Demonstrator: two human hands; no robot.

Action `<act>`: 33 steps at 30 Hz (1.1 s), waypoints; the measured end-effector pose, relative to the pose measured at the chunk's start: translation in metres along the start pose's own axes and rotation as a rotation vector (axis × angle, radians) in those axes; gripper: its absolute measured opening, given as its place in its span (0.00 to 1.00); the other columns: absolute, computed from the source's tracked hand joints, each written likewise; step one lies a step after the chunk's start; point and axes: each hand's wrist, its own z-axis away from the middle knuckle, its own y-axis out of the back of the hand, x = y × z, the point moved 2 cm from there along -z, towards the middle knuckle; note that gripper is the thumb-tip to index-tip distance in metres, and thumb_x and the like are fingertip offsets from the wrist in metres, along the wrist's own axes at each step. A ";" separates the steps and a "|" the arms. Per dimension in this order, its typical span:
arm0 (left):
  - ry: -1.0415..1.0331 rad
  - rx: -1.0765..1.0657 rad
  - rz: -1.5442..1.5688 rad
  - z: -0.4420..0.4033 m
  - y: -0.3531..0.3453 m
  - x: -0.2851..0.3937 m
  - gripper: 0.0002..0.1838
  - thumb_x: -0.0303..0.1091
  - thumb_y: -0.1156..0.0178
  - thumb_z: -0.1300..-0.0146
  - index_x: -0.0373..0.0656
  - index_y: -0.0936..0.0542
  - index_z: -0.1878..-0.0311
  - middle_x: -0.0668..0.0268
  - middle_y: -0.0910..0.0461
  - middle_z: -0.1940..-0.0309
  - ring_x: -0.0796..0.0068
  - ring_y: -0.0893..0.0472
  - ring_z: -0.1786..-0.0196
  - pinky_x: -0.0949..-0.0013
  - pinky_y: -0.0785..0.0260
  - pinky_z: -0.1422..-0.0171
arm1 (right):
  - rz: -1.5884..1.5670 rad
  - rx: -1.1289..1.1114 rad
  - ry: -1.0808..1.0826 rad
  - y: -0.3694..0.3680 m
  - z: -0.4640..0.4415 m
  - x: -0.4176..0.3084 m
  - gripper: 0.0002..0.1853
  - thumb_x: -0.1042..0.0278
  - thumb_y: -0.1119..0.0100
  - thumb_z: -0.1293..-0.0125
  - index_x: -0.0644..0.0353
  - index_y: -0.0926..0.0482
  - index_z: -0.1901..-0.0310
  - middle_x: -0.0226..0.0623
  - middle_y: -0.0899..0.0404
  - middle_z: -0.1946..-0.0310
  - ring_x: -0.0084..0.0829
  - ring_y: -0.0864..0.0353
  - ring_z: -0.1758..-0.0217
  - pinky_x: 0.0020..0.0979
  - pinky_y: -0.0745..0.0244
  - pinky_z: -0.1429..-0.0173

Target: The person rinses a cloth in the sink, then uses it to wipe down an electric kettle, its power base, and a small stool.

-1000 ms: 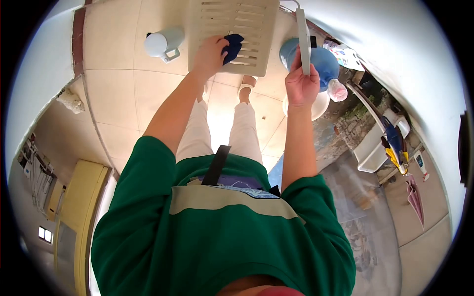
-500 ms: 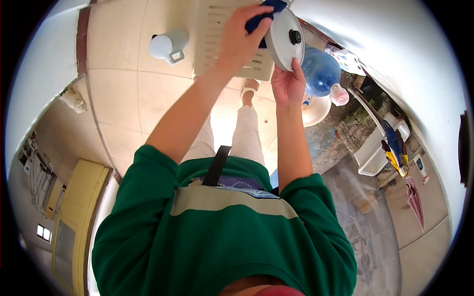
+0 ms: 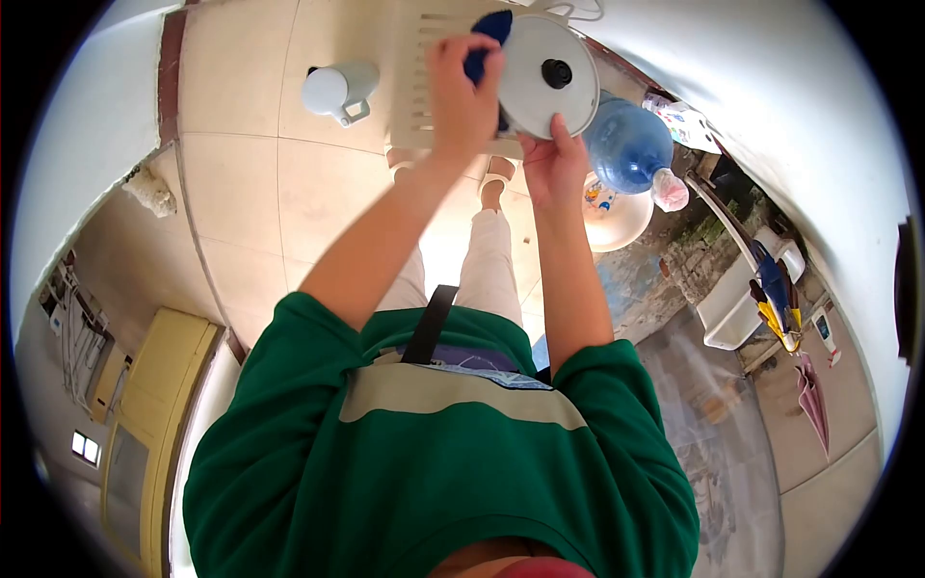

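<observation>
A pale round pot lid [image 3: 525,82] with a black knob [image 3: 557,73] is held up at the top of the view, its outer face turned towards me. My right hand [image 3: 554,173] grips its near rim, thumb on the outer face and the other fingers mostly hidden behind. At the lid's left edge, my left hand [image 3: 462,101] is closed on a dark blue cloth [image 3: 494,27]. Part of the cloth shows beyond my fingers, against the rim. Beneath the hands is a cream slatted plastic seat [image 3: 409,82].
A pale jug with a handle [image 3: 337,91] stands on the tiled floor to the left. On the right are a large blue water bottle [image 3: 629,144], a white basin [image 3: 617,226] and a folded umbrella [image 3: 812,409] hanging by the wall. A yellow door [image 3: 159,414] is at lower left.
The lid has turned to show more of its outer face. My left hand and the cloth have shifted left and slightly down. My right hand still grips the lid's rim.
</observation>
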 end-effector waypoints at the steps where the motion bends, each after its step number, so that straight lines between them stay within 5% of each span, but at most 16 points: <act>1: 0.071 -0.030 0.033 -0.016 0.002 -0.004 0.05 0.29 0.39 0.42 0.42 0.22 0.63 0.61 0.25 0.58 0.60 0.28 0.50 0.62 0.37 0.44 | 0.025 0.018 -0.013 -0.003 0.005 0.000 0.20 0.75 0.53 0.32 0.64 0.39 0.39 0.44 0.31 0.41 0.40 0.26 0.42 0.41 0.24 0.41; 4: 0.083 -0.255 -0.082 -0.037 0.003 -0.009 0.05 0.29 0.40 0.41 0.42 0.23 0.62 0.59 0.25 0.59 0.59 0.27 0.50 0.62 0.36 0.44 | 0.063 0.022 -0.017 0.002 0.006 0.002 0.20 0.75 0.53 0.32 0.63 0.39 0.39 0.43 0.31 0.42 0.41 0.27 0.41 0.42 0.24 0.40; 7: -0.077 -0.052 -0.089 0.007 0.003 -0.009 0.05 0.30 0.40 0.41 0.42 0.23 0.62 0.57 0.28 0.54 0.57 0.30 0.45 0.62 0.39 0.40 | 0.050 0.026 0.064 -0.009 -0.006 0.001 0.21 0.75 0.54 0.32 0.62 0.40 0.38 0.45 0.31 0.42 0.41 0.26 0.42 0.42 0.24 0.42; 10: 0.050 -0.117 -0.062 0.058 -0.005 0.011 0.04 0.31 0.40 0.40 0.44 0.24 0.63 0.54 0.38 0.46 0.52 0.37 0.39 0.58 0.46 0.34 | 0.102 0.031 0.083 -0.014 -0.012 -0.002 0.21 0.75 0.54 0.32 0.60 0.41 0.38 0.45 0.32 0.42 0.42 0.26 0.43 0.43 0.23 0.43; 13: 0.100 -0.016 -0.095 0.042 -0.008 -0.007 0.07 0.31 0.43 0.40 0.43 0.27 0.60 0.52 0.38 0.49 0.50 0.35 0.44 0.58 0.39 0.42 | 0.149 -0.008 0.094 -0.011 -0.011 0.000 0.22 0.76 0.54 0.32 0.59 0.42 0.38 0.45 0.33 0.41 0.42 0.26 0.43 0.43 0.22 0.44; 15: 0.084 -0.018 -0.035 0.012 0.001 -0.027 0.08 0.32 0.41 0.41 0.43 0.25 0.60 0.61 0.29 0.59 0.61 0.31 0.49 0.65 0.41 0.42 | 0.161 0.009 0.022 -0.001 -0.005 0.000 0.21 0.77 0.54 0.32 0.59 0.41 0.38 0.45 0.32 0.42 0.41 0.25 0.43 0.43 0.21 0.45; 23: -0.107 -0.871 -0.123 -0.068 0.021 -0.047 0.06 0.28 0.41 0.43 0.43 0.26 0.61 0.67 0.28 0.61 0.71 0.28 0.53 0.70 0.37 0.43 | 0.456 -0.142 -0.229 0.022 0.005 -0.023 0.25 0.76 0.51 0.33 0.60 0.43 0.35 0.45 0.31 0.43 0.39 0.25 0.44 0.40 0.22 0.43; 27: -0.152 -0.810 -0.108 -0.061 0.023 -0.036 0.05 0.29 0.41 0.41 0.43 0.25 0.62 0.70 0.27 0.61 0.75 0.28 0.54 0.72 0.36 0.45 | 0.451 -0.153 -0.174 0.021 0.003 -0.016 0.26 0.77 0.49 0.34 0.59 0.44 0.36 0.43 0.33 0.42 0.38 0.27 0.42 0.41 0.23 0.44; 29: 0.157 -0.568 0.056 -0.049 0.028 -0.048 0.06 0.30 0.41 0.40 0.44 0.26 0.60 0.72 0.26 0.60 0.78 0.28 0.56 0.73 0.35 0.47 | 0.331 -0.117 -0.118 0.017 0.001 -0.007 0.25 0.77 0.49 0.35 0.58 0.43 0.37 0.43 0.33 0.42 0.38 0.27 0.42 0.41 0.24 0.43; 33: 0.218 -0.210 0.135 0.010 0.018 -0.066 0.12 0.32 0.40 0.40 0.44 0.29 0.55 0.69 0.28 0.59 0.78 0.29 0.54 0.74 0.36 0.46 | 0.173 -0.011 0.047 0.004 -0.005 0.014 0.24 0.78 0.51 0.33 0.56 0.43 0.37 0.43 0.34 0.41 0.40 0.27 0.41 0.44 0.25 0.41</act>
